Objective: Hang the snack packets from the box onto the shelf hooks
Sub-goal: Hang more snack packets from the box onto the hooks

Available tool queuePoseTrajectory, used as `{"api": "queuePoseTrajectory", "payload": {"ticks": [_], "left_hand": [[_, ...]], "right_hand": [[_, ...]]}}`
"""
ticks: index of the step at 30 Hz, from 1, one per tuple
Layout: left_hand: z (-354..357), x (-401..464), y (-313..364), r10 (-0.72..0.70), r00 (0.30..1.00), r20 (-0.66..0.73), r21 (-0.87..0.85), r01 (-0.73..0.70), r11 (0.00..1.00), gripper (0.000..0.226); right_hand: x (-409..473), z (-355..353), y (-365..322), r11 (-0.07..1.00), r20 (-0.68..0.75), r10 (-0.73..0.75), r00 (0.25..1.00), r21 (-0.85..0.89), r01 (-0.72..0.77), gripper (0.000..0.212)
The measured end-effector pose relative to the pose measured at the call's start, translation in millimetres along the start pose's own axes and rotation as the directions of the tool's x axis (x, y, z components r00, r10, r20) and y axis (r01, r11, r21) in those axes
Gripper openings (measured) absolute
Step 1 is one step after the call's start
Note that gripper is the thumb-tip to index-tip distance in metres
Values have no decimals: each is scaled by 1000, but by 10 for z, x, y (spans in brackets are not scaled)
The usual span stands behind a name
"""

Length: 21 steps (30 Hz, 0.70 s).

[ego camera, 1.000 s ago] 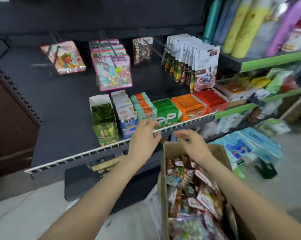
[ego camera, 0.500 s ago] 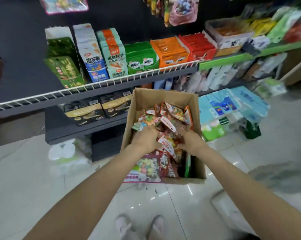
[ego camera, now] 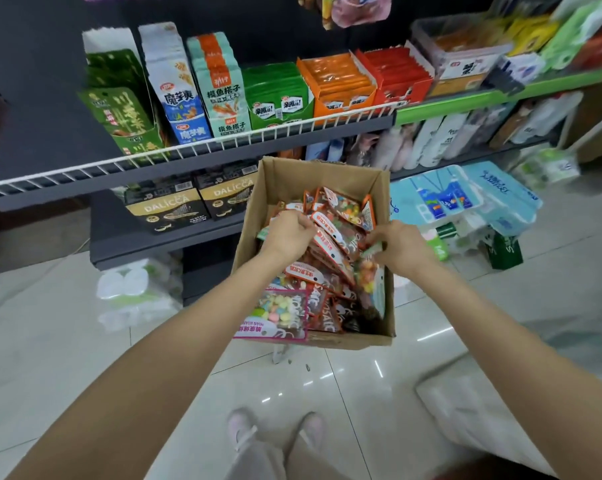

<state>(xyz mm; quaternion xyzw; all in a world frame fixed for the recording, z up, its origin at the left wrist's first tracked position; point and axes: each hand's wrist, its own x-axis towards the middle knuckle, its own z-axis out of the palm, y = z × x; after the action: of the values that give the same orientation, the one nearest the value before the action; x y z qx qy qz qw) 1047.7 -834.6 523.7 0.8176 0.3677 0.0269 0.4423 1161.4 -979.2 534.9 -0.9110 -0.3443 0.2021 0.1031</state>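
An open cardboard box [ego camera: 327, 171] stands on the floor below the shelf, filled with several colourful snack packets [ego camera: 330, 244]. A pink-edged packet [ego camera: 279, 315] lies at the box's near side. My left hand [ego camera: 287, 233] reaches into the box and its curled fingers grip the red-and-white tops of a bunch of packets. My right hand [ego camera: 398, 245] is in the box's right side and pinches a packet with a green top [ego camera: 370, 271]. The hanging packets on the hooks [ego camera: 358, 8] show only at the top edge.
A wire-fronted shelf [ego camera: 188, 150] above the box carries upright snack cartons. A lower shelf holds dark boxes [ego camera: 168, 206]. Blue tissue packs [ego camera: 466, 199] lie on the floor to the right, a white pack [ego camera: 137, 292] to the left. My feet [ego camera: 275, 431] stand on the tiles.
The view has tilted down from the hooks to the box. Both hands have dropped from the shelf rail into the box and closed on packets.
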Motion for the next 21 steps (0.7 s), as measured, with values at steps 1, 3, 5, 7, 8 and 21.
{"api": "queuePoseTrajectory", "payload": {"ticks": [1,3,5,7,8,21], "left_hand": [[-85,-13,52,29,997,-65,-1,-29,1000,13],[-263,-30,164,97,981,-170,25,-95,995,7],[-451,-57,295,193,960,-203,104,-175,979,10],[-636,-97,407,286,933,-216,203,-244,948,17],[-732,-132,454,321,920,-224,232,-269,935,19],[-2074,-273,433,468,837,-282,244,-409,879,14]], "right_hand": [[-14,-109,-34,999,-34,-17,999,27,18,38],[-27,-307,-109,994,-113,-59,992,82,68,40],[-49,-490,-226,983,-201,-96,975,138,125,34],[-52,-655,-367,959,-282,-135,950,205,198,27],[-54,-725,-447,945,-303,-163,939,225,236,24],[119,-1123,-1985,690,-502,-362,786,423,587,28]]}}
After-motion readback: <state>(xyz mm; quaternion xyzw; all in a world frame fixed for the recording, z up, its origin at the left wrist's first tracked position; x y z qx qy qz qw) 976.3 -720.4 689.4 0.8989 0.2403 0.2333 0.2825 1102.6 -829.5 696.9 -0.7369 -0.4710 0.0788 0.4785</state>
